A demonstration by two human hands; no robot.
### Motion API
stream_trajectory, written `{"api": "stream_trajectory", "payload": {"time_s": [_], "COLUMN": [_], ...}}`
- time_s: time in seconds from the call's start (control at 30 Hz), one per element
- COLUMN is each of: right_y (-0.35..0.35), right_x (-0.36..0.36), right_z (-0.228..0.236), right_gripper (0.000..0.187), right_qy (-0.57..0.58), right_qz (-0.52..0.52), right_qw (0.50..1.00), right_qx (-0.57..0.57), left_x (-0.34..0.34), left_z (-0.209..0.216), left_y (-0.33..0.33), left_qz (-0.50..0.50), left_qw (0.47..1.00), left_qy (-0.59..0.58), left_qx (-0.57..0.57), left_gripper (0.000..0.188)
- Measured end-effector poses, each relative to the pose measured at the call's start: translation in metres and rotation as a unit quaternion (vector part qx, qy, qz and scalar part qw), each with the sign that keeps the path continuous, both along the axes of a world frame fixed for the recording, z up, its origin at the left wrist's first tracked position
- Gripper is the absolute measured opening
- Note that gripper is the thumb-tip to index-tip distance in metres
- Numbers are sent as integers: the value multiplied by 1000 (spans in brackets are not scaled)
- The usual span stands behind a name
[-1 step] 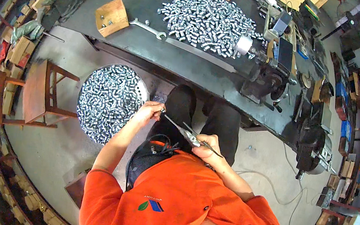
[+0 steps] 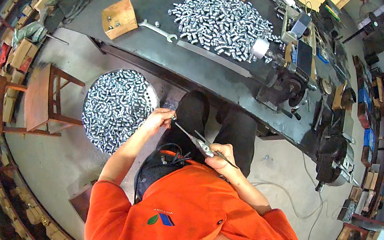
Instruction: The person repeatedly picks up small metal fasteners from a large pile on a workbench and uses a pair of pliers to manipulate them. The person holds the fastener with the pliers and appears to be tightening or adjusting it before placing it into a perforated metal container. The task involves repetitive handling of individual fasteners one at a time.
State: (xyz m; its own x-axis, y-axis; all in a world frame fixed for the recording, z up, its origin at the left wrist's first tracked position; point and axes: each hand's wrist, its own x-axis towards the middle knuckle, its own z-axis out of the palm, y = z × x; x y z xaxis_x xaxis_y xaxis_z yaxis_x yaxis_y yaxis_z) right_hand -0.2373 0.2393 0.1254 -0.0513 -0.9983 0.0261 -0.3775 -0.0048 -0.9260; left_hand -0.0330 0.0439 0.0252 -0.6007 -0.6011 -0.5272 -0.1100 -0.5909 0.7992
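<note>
On the bench [image 2: 153,5], metal cylinders [image 2: 217,21] are heaped; a small piece [image 2: 173,117] is gripped by the left hand [image 2: 159,118], a pronged tool [image 2: 202,145] by the right hand [image 2: 221,156].

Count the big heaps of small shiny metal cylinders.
2. The first heap is spread on the dark workbench; the second heap fills the round container on the floor, left of the person's legs. Others might be hidden under the workbench.
</note>
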Motion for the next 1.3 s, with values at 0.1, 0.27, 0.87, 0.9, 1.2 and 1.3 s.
{"api": "stream_trajectory", "payload": {"time_s": [0.1,0.27,0.87,0.9,1.2,1.3], "right_y": [0,2,-3,-2,-7,-8], "right_x": [-1,0,1,1,-1,-1], "right_z": [-6,-12,-31,-40,-47,-48], "right_gripper": [9,11,17,18,26,25], "right_qy": [15,-18,-63,-52,-74,-78], "right_qz": [-10,0,-7,-16,27,12], "right_qw": [1000,1000,996,996,996,994], "right_qx": [-8,12,62,68,50,74], "left_x": [8,6,19,19,27,31], "left_z": [-2,0,-6,-6,-16,-22], "left_y": [-1,4,1,2,5,4], "left_qz": [8,-27,-39,-44,-25,-22], "left_qw": [1000,1000,999,999,999,999], "left_qy": [1,-4,-16,-26,-8,-7], "left_qx": [10,-6,23,16,27,42], "left_gripper": [18,18,21,21,20,20]}}
